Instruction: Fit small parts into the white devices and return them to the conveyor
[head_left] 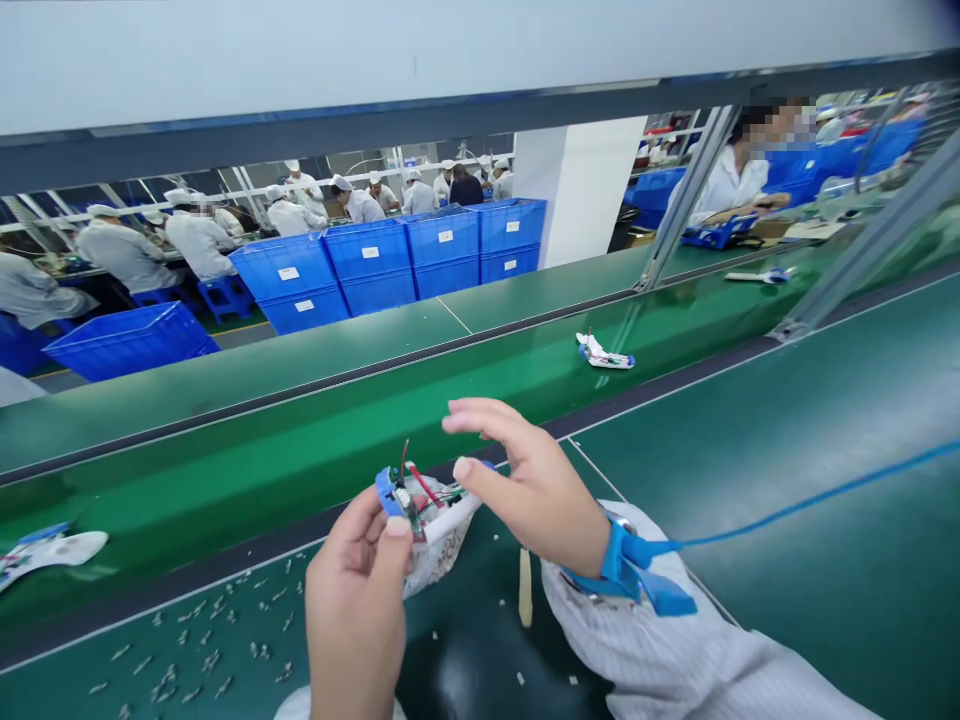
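Note:
My left hand [360, 590] pinches the blue end of an electronic assembly [394, 492] with a small circuit board and thin red, black and green wires. Its far part runs toward my right hand [536, 480], which is raised beside it with thumb and fingers apart. Whether the right thumb touches the assembly I cannot tell. Just under the assembly stands a small whitish container [444, 553] with tiny parts in it, partly hidden. A blue wrist strap [626, 562] with a cord circles my right wrist.
Many small metal parts [214, 660] lie scattered at the left of the bench. A pale stick [525, 590] lies near my right sleeve. On the green conveyor belt [300, 440] rest similar white assemblies [606, 355]. Metal posts [686, 200], blue bins [442, 240] and co-workers stand beyond.

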